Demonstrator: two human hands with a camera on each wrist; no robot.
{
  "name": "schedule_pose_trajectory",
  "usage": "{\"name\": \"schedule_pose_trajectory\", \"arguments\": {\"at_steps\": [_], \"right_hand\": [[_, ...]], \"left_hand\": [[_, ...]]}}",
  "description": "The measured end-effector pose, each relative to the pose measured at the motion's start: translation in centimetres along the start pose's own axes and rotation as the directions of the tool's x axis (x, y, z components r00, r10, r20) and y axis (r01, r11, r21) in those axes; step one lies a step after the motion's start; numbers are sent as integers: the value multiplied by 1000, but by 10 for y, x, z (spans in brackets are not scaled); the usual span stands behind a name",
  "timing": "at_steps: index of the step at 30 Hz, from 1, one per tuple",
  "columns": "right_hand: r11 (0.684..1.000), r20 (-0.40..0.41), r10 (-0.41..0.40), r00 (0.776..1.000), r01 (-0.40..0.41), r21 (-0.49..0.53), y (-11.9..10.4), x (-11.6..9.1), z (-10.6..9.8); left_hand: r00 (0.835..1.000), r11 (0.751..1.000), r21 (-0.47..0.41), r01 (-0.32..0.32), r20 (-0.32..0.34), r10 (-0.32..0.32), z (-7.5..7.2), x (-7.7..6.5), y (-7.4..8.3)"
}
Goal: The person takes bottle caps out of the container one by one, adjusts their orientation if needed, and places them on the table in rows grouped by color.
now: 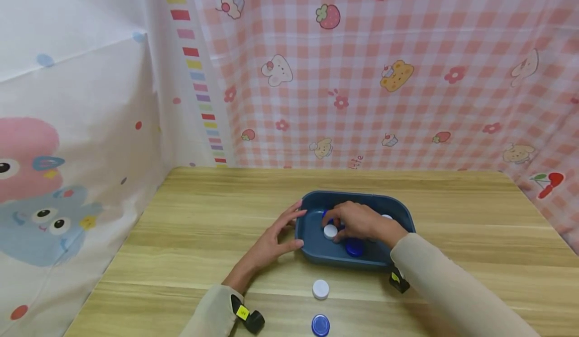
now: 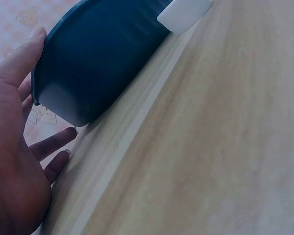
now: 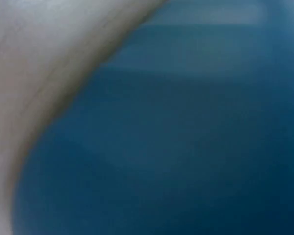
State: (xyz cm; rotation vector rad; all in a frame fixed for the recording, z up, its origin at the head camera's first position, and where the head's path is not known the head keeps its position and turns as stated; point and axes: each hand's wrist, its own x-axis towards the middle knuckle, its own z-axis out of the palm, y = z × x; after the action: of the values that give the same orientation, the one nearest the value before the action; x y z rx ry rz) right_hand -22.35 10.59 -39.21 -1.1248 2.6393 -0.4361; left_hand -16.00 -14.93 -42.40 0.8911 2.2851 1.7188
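A dark blue tray [image 1: 312, 256] stands on the wooden table. My left hand [image 1: 271, 244] rests at its left end, fingers spread and fairly straight against the rim; the left wrist view shows this hand [image 2: 14, 132] beside the tray's outer wall [image 2: 98, 58]. Reaching inside, my right hand [image 1: 357, 220] pinches a white bottle cap [image 1: 330, 232] between thumb and fingers. A blue bottle cap [image 1: 354, 247] lies below that hand, and another blue cap [image 1: 325, 216] is partly hidden behind its fingers. The right wrist view is blurred, showing mostly the tray's inside [image 3: 176, 137].
In front of the tray, a white cap [image 1: 320, 289] lies on the table [image 1: 203, 216], with a blue cap [image 1: 320, 325] nearer to me. Another white piece [image 1: 387, 217] shows partly behind my right wrist. A checked cloth [image 1: 362, 101] hangs behind the table.
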Motion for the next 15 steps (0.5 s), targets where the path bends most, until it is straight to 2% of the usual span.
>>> {"name": "schedule_pose_trajectory", "arguments": {"at_steps": [11,15], "right_hand": [[1000,32,0,999,-1,25,1,5,-1],[1000,39,9,999,-10,23,1,6,-2]], "left_hand": [[1000,1000,-10,-20,5,20,-1,0,-1],[1000,1000,10,-25,-14,25,0,1,-18]]}}
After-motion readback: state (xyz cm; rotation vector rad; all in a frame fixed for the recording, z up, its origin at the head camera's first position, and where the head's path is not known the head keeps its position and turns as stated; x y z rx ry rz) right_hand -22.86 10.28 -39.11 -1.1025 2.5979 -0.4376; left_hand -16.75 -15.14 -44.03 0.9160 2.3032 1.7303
